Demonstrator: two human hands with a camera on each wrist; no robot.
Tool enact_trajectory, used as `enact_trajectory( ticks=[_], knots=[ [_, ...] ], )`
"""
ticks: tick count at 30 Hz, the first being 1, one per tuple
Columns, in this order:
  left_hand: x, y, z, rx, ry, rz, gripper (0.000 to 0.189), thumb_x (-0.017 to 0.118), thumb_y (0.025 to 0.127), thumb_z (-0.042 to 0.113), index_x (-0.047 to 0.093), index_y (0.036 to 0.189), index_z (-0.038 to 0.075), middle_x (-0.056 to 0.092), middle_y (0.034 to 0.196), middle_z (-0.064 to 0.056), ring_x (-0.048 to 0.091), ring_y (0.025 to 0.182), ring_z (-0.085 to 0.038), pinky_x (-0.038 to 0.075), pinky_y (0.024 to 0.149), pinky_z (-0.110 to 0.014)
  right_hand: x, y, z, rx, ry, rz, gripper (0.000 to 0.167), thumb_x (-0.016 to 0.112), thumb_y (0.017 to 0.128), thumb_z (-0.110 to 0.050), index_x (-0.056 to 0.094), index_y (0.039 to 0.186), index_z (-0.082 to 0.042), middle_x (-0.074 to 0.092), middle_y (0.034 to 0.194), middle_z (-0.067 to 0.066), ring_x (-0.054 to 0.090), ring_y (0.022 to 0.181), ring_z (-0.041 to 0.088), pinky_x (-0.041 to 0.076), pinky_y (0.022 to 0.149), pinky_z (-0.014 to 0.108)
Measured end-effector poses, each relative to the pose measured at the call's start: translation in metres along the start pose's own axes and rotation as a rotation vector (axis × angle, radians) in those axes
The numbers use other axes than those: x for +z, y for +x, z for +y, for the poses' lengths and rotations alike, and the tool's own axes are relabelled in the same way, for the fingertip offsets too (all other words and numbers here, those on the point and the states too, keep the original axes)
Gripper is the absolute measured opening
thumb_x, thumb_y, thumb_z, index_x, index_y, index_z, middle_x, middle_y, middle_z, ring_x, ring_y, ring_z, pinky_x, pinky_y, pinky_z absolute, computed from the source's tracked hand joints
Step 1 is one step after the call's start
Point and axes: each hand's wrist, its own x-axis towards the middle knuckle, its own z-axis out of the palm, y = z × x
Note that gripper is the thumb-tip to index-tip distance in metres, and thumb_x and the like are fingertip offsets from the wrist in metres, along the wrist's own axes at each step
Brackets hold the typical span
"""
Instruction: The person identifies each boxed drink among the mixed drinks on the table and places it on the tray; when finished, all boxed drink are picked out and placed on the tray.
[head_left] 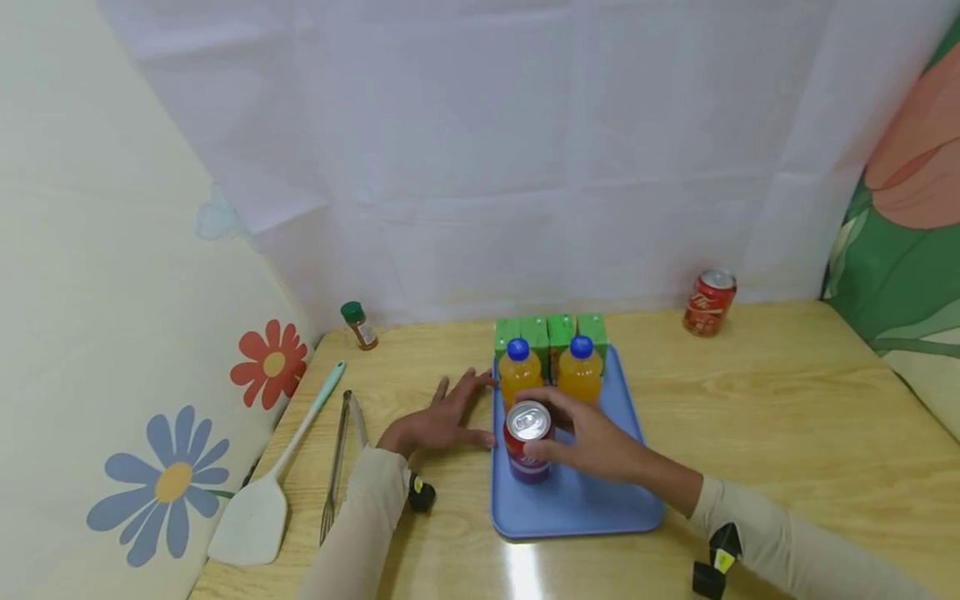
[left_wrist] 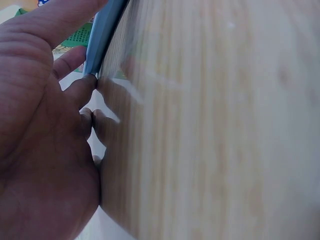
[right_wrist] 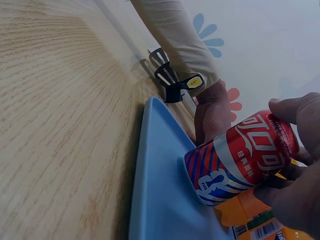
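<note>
In the head view a blue tray (head_left: 607,504) carries green drink cartons (head_left: 534,335) at its far end. Two orange juice bottles (head_left: 580,377) with blue caps stand in front of them. My right hand (head_left: 600,442) holds a red soda can (head_left: 528,446) between thumb and fingers at the tray's near left part. In the right wrist view the can (right_wrist: 240,160) has its base at the tray surface (right_wrist: 162,200). My left hand (head_left: 442,421) rests on the table with fingers spread, its fingertips at the tray's left edge; in the left wrist view its palm (left_wrist: 45,135) faces the camera.
Another red can (head_left: 709,302) stands at the back right of the wooden table (head_left: 750,400). On the left lie a white spatula (head_left: 251,517) with a green handle and metal tongs (head_left: 337,467). A small green-capped seasoning jar (head_left: 359,326) stands at the back left.
</note>
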Motion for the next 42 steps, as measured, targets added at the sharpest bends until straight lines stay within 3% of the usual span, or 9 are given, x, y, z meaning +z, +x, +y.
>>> enact_trajectory(
  ticks=[9,18,24,32,42],
  knots=[
    [-0.002,0.001,0.001,0.022,0.015,-0.001,0.089,0.073,0.089,0.051,0.022,0.158,0.026,0.006,0.169,-0.004,-0.011,0.152,-0.032,-0.018,0.118,-0.052,-0.007,0.001,-0.015,-0.077,-0.046,-0.005,0.06,0.073,0.093,-0.037,0.047,0.146,-0.024,0.051,0.144,-0.01,0.044,0.136,0.005,0.035,0.115,0.031],
    [0.0,0.002,0.0,-0.001,0.025,-0.011,0.088,0.072,0.089,0.052,0.021,0.157,0.028,0.005,0.169,-0.004,-0.012,0.152,-0.032,-0.018,0.118,-0.053,-0.032,0.002,-0.037,-0.129,-0.017,0.01,0.055,0.07,0.097,-0.027,0.047,0.147,-0.026,0.051,0.145,-0.009,0.044,0.139,0.013,0.038,0.114,0.04],
    [0.0,0.002,-0.001,-0.011,0.037,-0.01,0.089,0.071,0.089,0.053,0.021,0.158,0.028,0.004,0.169,-0.004,-0.012,0.152,-0.03,-0.018,0.118,-0.051,-0.062,0.0,-0.055,-0.188,0.009,0.029,0.053,0.068,0.099,-0.023,0.048,0.147,-0.021,0.051,0.147,-0.002,0.044,0.139,0.014,0.034,0.116,0.038],
    [-0.001,0.001,-0.001,-0.023,0.034,-0.017,0.09,0.071,0.088,0.055,0.021,0.158,0.028,0.004,0.169,-0.004,-0.012,0.152,-0.03,-0.019,0.118,-0.049,-0.113,0.002,-0.06,-0.221,-0.095,0.146,0.048,0.064,0.101,-0.019,0.048,0.146,-0.02,0.052,0.146,-0.001,0.044,0.139,0.015,0.036,0.114,0.032],
    [-0.001,0.002,-0.001,-0.028,0.036,-0.013,0.09,0.071,0.088,0.056,0.022,0.158,0.028,0.003,0.169,-0.004,-0.012,0.153,-0.029,-0.019,0.118,-0.048,-0.173,0.003,-0.051,-0.166,-0.148,0.297,0.048,0.062,0.102,-0.024,0.048,0.147,-0.018,0.053,0.145,0.002,0.047,0.137,0.02,0.043,0.105,0.019]
  ],
)
